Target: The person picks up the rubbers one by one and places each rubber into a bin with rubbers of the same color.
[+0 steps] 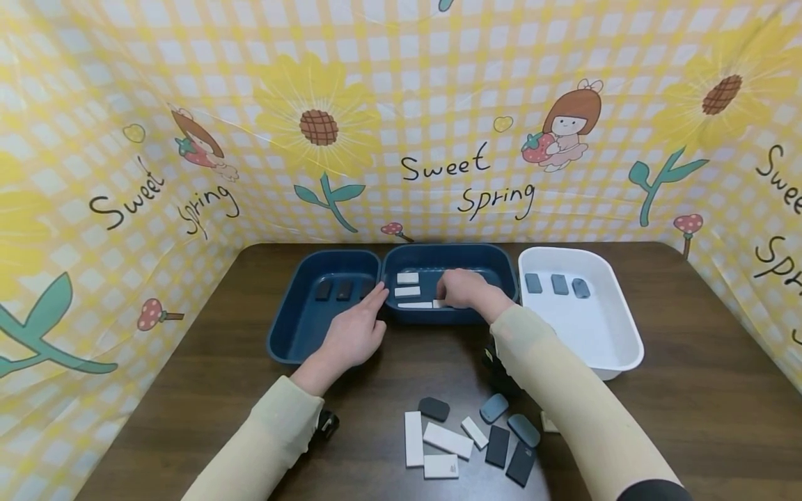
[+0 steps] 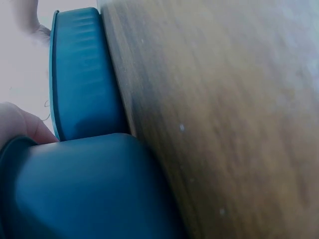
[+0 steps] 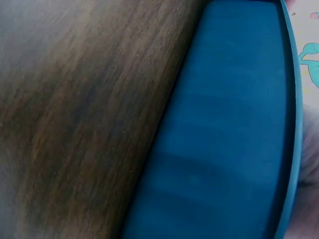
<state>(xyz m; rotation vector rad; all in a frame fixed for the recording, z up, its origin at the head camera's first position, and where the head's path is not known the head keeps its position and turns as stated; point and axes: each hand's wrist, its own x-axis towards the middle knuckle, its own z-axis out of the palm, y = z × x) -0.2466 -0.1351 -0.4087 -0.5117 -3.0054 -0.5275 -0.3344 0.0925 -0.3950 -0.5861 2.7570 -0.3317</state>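
Checked yellow cloth [image 1: 401, 42] | wooden table [image 1: 188, 403] | hands: left hand [image 1: 352, 332] straight-fingered at blue tray [image 1: 303, 327], right hand [image 1: 466, 288] pinching white block [image 1: 438, 304]

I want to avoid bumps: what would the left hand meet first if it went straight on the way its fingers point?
Likely the middle bin, at its left rim: the left hand's fingertips lie right beside it. Depth is unclear, so they may be touching.

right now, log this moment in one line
right hand: inside middle bin, at white block | left hand: at left bin | right bin: blue-grey blocks | table: loose blocks
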